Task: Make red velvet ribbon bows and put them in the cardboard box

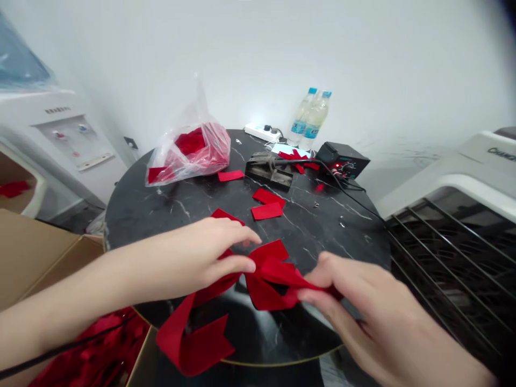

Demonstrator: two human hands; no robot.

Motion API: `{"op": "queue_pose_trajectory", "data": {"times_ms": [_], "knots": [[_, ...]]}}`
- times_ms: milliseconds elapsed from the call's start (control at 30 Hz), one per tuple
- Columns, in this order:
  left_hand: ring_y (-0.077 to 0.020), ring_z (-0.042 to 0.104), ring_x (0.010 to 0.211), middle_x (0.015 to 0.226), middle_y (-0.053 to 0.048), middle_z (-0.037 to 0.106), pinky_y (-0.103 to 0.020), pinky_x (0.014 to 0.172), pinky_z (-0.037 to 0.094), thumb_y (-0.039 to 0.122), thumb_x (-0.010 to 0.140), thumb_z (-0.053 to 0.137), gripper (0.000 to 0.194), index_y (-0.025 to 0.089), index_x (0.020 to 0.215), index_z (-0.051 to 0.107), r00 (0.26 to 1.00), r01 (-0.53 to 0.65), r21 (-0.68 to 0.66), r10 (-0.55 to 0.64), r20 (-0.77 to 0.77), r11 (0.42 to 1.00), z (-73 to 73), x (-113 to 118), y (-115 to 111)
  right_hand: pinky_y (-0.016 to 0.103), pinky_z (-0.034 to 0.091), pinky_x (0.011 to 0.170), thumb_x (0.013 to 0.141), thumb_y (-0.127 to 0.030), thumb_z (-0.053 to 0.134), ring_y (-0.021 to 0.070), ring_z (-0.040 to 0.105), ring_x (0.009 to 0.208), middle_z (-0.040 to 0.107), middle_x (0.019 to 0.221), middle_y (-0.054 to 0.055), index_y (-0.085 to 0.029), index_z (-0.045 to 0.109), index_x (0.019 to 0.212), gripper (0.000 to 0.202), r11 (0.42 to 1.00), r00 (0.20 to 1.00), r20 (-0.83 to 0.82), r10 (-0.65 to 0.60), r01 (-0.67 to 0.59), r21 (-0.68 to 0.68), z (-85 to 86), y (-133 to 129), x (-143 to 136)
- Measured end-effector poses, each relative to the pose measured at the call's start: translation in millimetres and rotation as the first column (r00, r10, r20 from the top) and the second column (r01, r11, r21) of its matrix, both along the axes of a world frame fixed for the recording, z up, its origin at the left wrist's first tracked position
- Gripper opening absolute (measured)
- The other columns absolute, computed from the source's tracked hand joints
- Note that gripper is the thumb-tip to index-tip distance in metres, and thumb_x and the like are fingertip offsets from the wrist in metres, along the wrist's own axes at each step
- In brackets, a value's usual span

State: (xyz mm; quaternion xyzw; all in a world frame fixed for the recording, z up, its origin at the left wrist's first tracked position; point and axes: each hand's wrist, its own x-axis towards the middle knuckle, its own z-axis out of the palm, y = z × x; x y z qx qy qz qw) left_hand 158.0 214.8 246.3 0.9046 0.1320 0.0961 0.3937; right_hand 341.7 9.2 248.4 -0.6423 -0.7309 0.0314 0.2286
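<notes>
Ribbon (268, 279) located between the two hands, over the near part of the table (173, 204); right hand (350, 301) has thumb and forefinger closed in a pinch on its right side; left hand (226, 252) has the thumb at its middle and the forefinger raised apart, part open; whether the other fingers grip from beneath cannot be told.

Principal risk, in my judgement: a pull from the right against a loose hold at the middle could draw the folds out or skew the loops; the layers overlap at several angles, so a hidden twist could pass unnoticed; the long tail (205, 344) reaches the table's near edge and could drag or catch there. Secondary risk: the lamp on the control box (342, 161) is lit red; if the tool at the stand (270, 166) is hot, the scraps (296, 156) just behind it could scorch; a tug on the cord (363, 207) could shift the tool.

Materials: ribbon red, matt and flat, apparently cloth, stiff enough to hold open curves, with a notched end on the tail; loose pieces (267, 210) oblong and clean-edged; bag (220, 145) thin, clear, crumpled, with red stock inside; table round, dark, glossy, with pale veining; carton (44, 252) plain brown board, flaps open.
</notes>
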Motion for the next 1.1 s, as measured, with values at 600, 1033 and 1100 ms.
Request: {"op": "queue_pose_trajectory", "data": {"times_ms": [600, 1033, 1100], "knots": [[-0.0194, 0.073, 0.090, 0.103, -0.009, 0.077, -0.031, 0.080, 0.058, 0.039, 0.095, 0.066, 0.024, 0.021, 0.108, 0.056, 0.985, -0.067, -0.728, -0.069, -0.156, 0.682, -6.4, 1.2, -7.1, 0.036, 0.050, 0.089, 0.110, -0.022, 0.046, 0.0200, 0.059, 0.099, 0.062, 0.103, 0.002, -0.025, 0.052, 0.093, 0.018, 0.982, 0.922, -0.342, -0.184, 0.184, -0.032, -57.0, -20.0, -19.2], [-0.0108, 0.065, 0.069, 0.091, -0.009, 0.074, -0.017, 0.064, 0.051, 0.034, 0.094, 0.067, 0.024, 0.012, 0.091, 0.078, 0.968, -0.234, -0.877, 0.186, -0.170, 0.419, -18.9, 5.2, -28.8, 0.046, 0.046, 0.097, 0.102, -0.020, 0.061, 0.0300, 0.058, 0.115, 0.062, 0.123, 0.011, -0.023, 0.063, 0.105, 0.004, 0.969, 0.990, 0.137, -0.023, -0.012, 0.247, -25.5, -25.1, 47.0], [-0.0098, 0.066, 0.070, 0.094, -0.009, 0.076, -0.016, 0.066, 0.052, 0.031, 0.091, 0.071, 0.020, 0.012, 0.094, 0.077, 0.947, -0.263, -0.895, 0.275, -0.168, 0.359, -21.8, 6.7, -30.2, 0.044, 0.046, 0.100, 0.098, -0.016, 0.064, 0.0298, 0.059, 0.118, 0.064, 0.122, 0.009, -0.025, 0.065, 0.103, 0.010, 0.917, 0.989, -0.024, -0.143, 0.142, 0.374, -36.3, -38.6, 28.0]]}}
